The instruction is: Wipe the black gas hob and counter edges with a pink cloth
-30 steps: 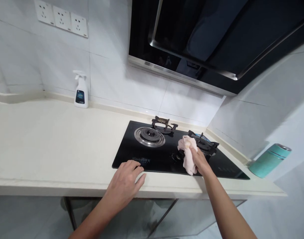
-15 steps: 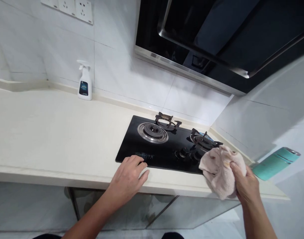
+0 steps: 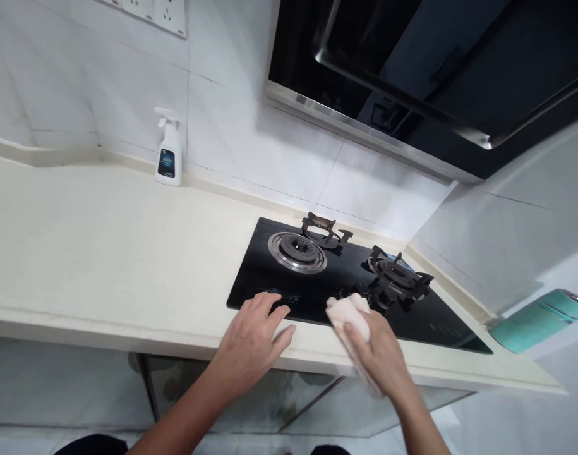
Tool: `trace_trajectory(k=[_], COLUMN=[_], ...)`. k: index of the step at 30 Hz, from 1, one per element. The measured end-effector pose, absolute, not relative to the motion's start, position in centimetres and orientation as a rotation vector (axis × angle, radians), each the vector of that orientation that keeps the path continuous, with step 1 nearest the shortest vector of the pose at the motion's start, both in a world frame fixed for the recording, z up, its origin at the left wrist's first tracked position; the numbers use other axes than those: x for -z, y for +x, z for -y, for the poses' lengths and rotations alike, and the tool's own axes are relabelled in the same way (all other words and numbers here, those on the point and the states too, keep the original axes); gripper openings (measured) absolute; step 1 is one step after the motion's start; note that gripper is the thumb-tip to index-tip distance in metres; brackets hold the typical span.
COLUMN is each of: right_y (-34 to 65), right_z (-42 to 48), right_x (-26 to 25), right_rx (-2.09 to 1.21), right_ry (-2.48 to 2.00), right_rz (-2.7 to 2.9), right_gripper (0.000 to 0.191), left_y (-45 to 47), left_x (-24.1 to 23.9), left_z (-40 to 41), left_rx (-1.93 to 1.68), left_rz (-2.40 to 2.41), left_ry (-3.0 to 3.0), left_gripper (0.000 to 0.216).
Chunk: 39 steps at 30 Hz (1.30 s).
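Note:
My right hand (image 3: pixel 381 344) grips a bunched pale cloth (image 3: pixel 349 319) at the front edge of the black gas stove (image 3: pixel 312 303), near its knobs. Part of the cloth hangs down over the counter's edge. At the stove's front left corner rests my left hand (image 3: pixel 255 332), fingers apart and nothing in it. The left burner (image 3: pixel 298 251) is bare; its pan support (image 3: pixel 325 230) stands off behind it by the wall. Over the right burner sits another dark pan support (image 3: pixel 397 272).
A white spray bottle (image 3: pixel 169 151) stands against the tiled wall on the left of the pale counter (image 3: pixel 103 253). At the right end is a teal bottle (image 3: pixel 539 320). A black range hood (image 3: pixel 412 82) juts out above the stove.
My right hand has moved left with the cloth, from the stove's right part to the front near the knobs. My left hand stays at the front left corner. The view has shifted slightly.

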State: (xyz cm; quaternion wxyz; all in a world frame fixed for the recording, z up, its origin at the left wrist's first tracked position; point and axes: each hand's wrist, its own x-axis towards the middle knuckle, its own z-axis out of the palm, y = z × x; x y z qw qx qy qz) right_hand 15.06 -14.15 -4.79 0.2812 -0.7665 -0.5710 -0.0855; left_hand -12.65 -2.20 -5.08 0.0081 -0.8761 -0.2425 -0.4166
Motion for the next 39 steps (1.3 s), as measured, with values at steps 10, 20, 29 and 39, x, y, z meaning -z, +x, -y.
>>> trace_trajectory(k=[10,20,29,39], right_y=[5.2,13.6,18.7,17.8], right_z=[5.2,12.7,15.2,14.5], right_x=[2.2,5.0,8.1,8.0], right_rx=[-0.109,-0.036,0.107,0.266], right_ry=[-1.722,-1.478,-1.621,-1.708], right_rz=[1.745,1.487,1.184,1.242], right_gripper=[0.048,0.034,0.034,0.031], left_y=[-13.0,-8.8,-3.0,10.7], left_x=[5.4,-0.6,-3.6,-4.4], left_z=[1.3,0.1,-2.6,-7.7], left_rx=[1.379,0.468,0.460,0.351], left_rz=[0.729,0.507,0.852,1.041], left_ry=[-2.697,-3.017,-3.118,-3.006], left_gripper=[0.043,0.097,0.032,0.061])
